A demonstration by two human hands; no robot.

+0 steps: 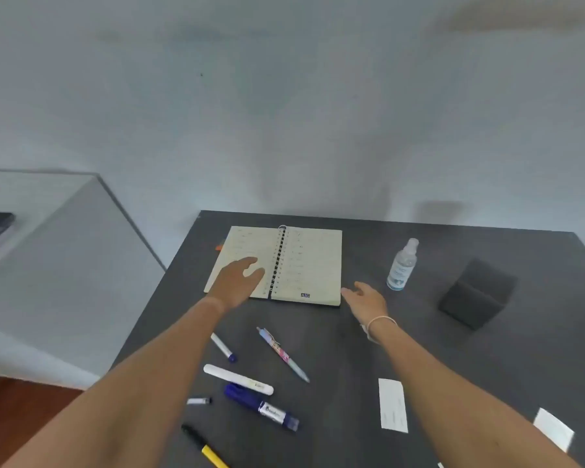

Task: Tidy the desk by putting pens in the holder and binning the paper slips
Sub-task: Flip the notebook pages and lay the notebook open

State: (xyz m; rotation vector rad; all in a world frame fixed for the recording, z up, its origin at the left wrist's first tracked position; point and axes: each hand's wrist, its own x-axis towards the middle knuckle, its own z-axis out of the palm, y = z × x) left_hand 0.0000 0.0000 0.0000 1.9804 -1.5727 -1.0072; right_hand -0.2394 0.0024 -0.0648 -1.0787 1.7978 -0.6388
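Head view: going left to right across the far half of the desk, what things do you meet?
Left hand on the open notebook → right hand → spray bottle → black pen holder.

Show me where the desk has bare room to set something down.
Free: the strip between the spray bottle and black holder, and the patch between the patterned pen and long paper slip. Crowded: the near-left, where pens cluster around the blue marker.
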